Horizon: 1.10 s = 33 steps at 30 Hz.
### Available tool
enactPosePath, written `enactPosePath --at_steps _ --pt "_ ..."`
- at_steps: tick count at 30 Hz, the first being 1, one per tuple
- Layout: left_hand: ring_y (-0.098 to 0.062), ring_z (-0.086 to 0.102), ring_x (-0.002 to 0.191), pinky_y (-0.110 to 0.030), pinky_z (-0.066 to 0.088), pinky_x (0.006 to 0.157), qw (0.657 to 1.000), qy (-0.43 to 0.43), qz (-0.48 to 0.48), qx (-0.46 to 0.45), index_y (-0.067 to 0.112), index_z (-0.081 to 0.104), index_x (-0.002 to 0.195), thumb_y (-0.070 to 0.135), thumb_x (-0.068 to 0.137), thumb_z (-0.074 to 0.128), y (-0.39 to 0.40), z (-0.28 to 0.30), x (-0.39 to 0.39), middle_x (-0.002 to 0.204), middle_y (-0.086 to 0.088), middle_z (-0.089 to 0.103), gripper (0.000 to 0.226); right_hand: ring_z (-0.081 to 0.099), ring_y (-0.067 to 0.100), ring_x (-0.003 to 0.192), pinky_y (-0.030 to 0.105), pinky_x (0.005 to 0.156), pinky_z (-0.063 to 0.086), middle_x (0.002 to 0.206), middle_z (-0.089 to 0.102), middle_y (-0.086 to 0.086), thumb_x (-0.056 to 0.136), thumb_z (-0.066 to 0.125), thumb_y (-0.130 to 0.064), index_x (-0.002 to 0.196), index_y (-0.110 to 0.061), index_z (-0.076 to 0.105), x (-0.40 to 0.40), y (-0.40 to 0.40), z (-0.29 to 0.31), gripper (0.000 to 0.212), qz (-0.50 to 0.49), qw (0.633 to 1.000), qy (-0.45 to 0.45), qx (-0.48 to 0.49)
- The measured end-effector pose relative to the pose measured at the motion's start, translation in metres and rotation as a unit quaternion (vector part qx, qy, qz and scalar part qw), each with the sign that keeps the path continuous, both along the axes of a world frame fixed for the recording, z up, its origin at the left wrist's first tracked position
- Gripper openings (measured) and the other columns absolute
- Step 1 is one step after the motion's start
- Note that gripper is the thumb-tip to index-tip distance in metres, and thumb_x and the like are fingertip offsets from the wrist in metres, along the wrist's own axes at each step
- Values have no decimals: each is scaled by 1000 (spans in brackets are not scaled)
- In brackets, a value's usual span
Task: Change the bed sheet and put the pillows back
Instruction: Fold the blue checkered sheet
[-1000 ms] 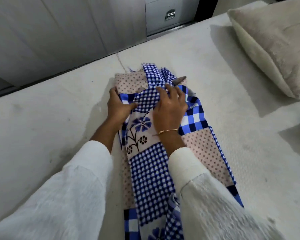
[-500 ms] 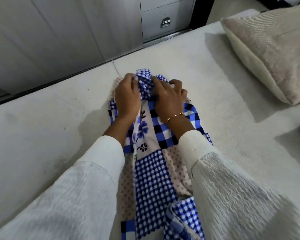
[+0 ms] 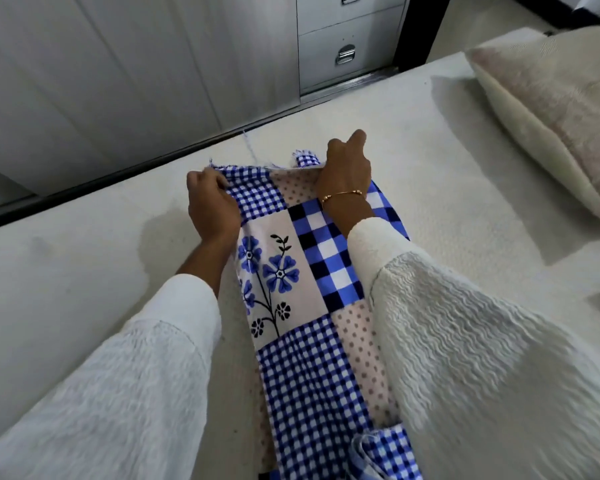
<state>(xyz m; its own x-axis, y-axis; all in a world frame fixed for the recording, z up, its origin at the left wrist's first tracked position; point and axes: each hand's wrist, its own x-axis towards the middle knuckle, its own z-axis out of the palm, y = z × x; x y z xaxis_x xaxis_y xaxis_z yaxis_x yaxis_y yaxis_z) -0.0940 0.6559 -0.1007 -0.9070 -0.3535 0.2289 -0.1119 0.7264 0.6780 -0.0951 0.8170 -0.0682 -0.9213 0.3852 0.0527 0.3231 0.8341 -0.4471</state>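
I am leaning over the bare mattress (image 3: 430, 202) with a folded bed sheet (image 3: 291, 271) lying in a long strip in front of me — a patchwork print of blue gingham, big blue-and-black checks, pink dots and a panel of blue flowers. It is running from the near edge of the view out toward the far side of the bed, stopping just short of the mattress edge.

My left hand (image 3: 213, 206) is gripping the far left corner of the sheet, fingers curled round the gingham edge. My right hand (image 3: 345, 168) is clamped on the far right corner, knuckles up, a thin gold bracelet (image 3: 343, 195) sitting on the wrist. The two hands are holding the far edge stretched between them, and a small gingham flap is sticking out past the edge just left of my right hand. Both my white textured sleeves (image 3: 465, 341) are covering the near part of the strip.

A cream pillow (image 3: 551, 116) is lying on the mattress at the far right, well apart from the sheet. Beyond the bed, a grey cabinet with drawers (image 3: 347, 39) is standing against pale wall panels.
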Motion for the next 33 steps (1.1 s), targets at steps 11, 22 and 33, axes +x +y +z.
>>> enactPosePath --at_steps 11,22,33 --pt "-29 24 140 -51 16 113 977 3 -122 -174 8 46 135 24 96 39 19 -21 25 150 -11 32 43 -3 30 145 63 109 4 154 18 8 98 33 -36 139 -20 37 21 16 -37 43 35 997 16 60" --pt "-32 12 143 -58 2 112 938 -100 -216 -250 12 44 136 31 95 43 64 -19 103 150 -9 30 46 -3 24 145 55 112 4 158 3 4 98 25 -48 147 -27 21 80 26 -48 53 82 995 -55 4" --pt "-18 51 85 -25 37 75 956 -22 -289 -40 6 65 90 45 98 34 7 -15 331 88 -6 60 51 59 44 93 43 79 48 106 60 26 90 41 -33 94 0 69 314 45 -42 44 -6 991 125 -47"
